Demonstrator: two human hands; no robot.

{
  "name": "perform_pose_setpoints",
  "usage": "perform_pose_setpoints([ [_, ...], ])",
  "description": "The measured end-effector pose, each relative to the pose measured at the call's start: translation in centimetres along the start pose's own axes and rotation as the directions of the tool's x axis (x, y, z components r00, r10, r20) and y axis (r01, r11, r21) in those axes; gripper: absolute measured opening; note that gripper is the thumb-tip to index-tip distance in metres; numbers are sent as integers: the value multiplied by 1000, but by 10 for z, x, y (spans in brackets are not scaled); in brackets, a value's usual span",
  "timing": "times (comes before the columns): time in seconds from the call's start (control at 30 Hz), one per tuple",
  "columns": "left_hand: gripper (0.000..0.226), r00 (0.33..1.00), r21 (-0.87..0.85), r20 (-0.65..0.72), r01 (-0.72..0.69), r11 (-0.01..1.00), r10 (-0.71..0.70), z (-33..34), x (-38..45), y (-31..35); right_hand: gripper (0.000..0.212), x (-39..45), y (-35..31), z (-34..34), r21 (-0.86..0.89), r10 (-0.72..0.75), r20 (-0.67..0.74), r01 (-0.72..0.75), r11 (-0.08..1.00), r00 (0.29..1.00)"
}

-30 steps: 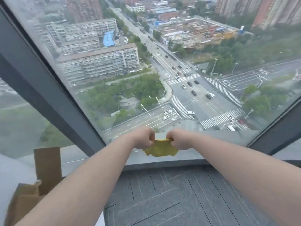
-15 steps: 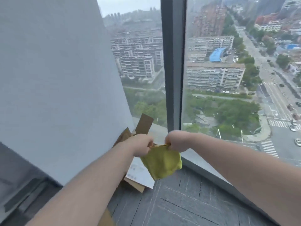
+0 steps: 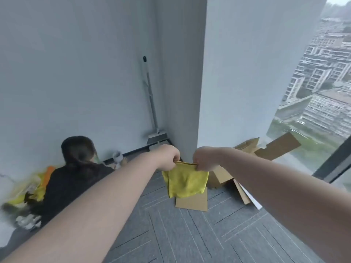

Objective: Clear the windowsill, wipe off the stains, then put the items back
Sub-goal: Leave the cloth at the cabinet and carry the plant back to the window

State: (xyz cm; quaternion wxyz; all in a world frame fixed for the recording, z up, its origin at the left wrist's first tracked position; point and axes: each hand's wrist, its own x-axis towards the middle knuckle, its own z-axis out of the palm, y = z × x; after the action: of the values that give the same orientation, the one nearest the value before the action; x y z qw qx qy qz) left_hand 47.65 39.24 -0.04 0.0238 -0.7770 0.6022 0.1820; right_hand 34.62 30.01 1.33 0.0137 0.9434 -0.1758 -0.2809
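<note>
A yellow cloth (image 3: 186,182) hangs folded between my two hands, above the grey carpet. My left hand (image 3: 168,156) pinches its top left corner and my right hand (image 3: 206,158) pinches its top right corner, both arms stretched forward. The windowsill (image 3: 296,164) shows only as a pale strip at the right, under the glass, with a cardboard flap (image 3: 279,147) over it.
Flattened cardboard pieces (image 3: 191,202) lie on the carpet by the white pillar (image 3: 247,73). A broom with a dustpan (image 3: 152,111) leans in the corner. A person in dark clothes (image 3: 76,173) sits low at the left beside yellow and orange items (image 3: 38,188).
My view has swung left from the window to the room's corner. Both hands kept hold of the cloth, which now hangs longer and flatter.
</note>
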Motion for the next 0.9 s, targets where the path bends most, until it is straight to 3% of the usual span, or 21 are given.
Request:
perform_pose_setpoints([
  [0.13,19,995,-31,58,86,996,-84,30,-89,-89,35,41,-122,-21,-123,-176,118,190,974,977],
  [0.3,17,971,-105,67,236,966,-230,66,-185,-182,35,81,-258,-48,-330,-296,245,366,870,923],
  [0.53,15,853,-161,-35,510,845,-521,66,-331,-298,31,108,-443,-135,-490,-486,273,554,673,830],
  [0.7,20,794,-105,-31,601,792,-607,80,-439,-357,28,120,-563,-164,-421,-574,258,625,657,778],
  [0.8,25,768,-106,-3,637,764,-641,104,-488,-384,37,117,-624,-157,-477,-585,267,633,610,766],
  [0.9,39,780,-97,16,623,776,-625,132,-527,-411,42,117,-676,-139,-508,-591,260,629,588,763],
])
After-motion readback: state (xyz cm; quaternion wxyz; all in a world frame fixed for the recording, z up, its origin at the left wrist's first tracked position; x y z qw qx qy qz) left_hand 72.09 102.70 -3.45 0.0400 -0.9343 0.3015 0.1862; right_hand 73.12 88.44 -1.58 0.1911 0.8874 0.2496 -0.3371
